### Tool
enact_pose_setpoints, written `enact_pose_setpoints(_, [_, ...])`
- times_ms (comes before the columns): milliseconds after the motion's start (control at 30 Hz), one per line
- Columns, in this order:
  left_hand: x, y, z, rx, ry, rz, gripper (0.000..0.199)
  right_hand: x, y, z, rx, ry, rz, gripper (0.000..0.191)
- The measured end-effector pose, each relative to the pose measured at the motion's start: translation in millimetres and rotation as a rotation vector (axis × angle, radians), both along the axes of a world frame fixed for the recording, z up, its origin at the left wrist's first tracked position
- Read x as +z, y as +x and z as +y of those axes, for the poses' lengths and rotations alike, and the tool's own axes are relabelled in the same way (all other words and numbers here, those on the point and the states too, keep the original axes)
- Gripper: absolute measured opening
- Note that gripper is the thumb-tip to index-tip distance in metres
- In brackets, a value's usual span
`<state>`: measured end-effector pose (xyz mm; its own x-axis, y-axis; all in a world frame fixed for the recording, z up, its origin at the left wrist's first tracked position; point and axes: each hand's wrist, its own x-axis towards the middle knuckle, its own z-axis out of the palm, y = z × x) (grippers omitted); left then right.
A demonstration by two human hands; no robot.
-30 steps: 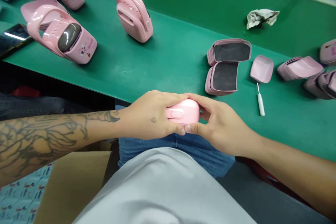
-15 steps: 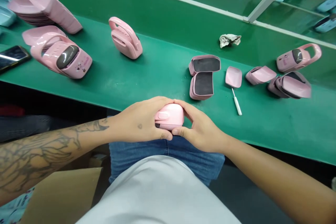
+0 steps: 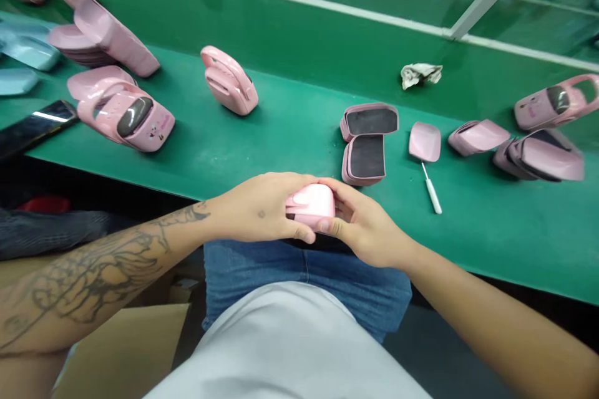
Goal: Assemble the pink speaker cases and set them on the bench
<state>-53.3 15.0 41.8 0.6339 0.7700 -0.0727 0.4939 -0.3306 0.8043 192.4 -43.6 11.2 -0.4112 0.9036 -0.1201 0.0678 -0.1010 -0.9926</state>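
A glossy pink plastic housing is held between both hands at the bench's front edge, above my lap. My left hand wraps its left side, thumb along the lower front. On the right side, my right hand grips it with the thumb at the front and fingers behind. The palms hide much of the housing. Just beyond my right hand, two stacks of pink-rimmed parts with dark inner faces stand on the green bench. A small pink cover lies right of them, near a white-handled screwdriver.
An upright pink handled unit stands mid-left, another farther left beside a phone. Stacked pink covers and a handled unit are at right. Crumpled paper lies at the back, a cardboard box below.
The view has shifted, so the bench items appear slightly displaced. Both hands still hold the pink housing, and my right thumb has moved a little higher on its front.
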Motion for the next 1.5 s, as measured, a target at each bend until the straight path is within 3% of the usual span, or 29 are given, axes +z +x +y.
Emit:
enact_pose_setpoints(67, [-10.2,-10,4,0.043,-0.024,-0.142,0.094,-12.6,6,-1,-0.101,-0.049,0.073,0.067])
enact_pose_setpoints(167, [-40.9,-18,-4,0.134,-0.072,-0.297,0.101,-38.0,13,-13,-0.262,-0.062,0.153,0.075])
enact_pose_setpoints(267, [-71.4,-12,-24,0.214,-0.099,-0.27,0.104,-55.2,18,-33,-0.301,-0.021,0.177,0.075])
enact_pose_setpoints(367, [-85.3,-1,-38,0.25,-0.081,-0.302,0.096,-58.0,22,-49,-0.294,0.15,0.001,0.071])
enact_pose_setpoints(500, [-86.2,9,-40,0.148,0.114,-0.332,0.082,-59.0,28,-56,-0.311,0.454,-0.342,0.085])
enact_pose_setpoints(700, [-89.7,11,-37,0.021,0.284,-0.363,0.09,-65.0,29,-59,-0.288,0.322,-0.303,0.078])
enact_pose_setpoints(967, [-93.7,8,-36,0.012,0.169,-0.348,0.091,-63.4,26,-56,-0.316,0.328,-0.294,0.091])
enact_pose_setpoints(1267, [-100.3,15,-38,0.134,0.137,-0.461,0.087,-69.2,11,-57,-0.479,0.383,-0.255,0.078])
enact_pose_setpoints(1400, [-97.5,13,-30,0.103,-0.044,-0.412,0.092,-68.0,7,-56,-0.538,0.213,-0.158,0.081])
enact_pose_setpoints(1500, [-97.7,15,-32,0.085,-0.06,-0.502,0.103,-62.0,0,-59,-0.623,0.096,0.005,0.073])
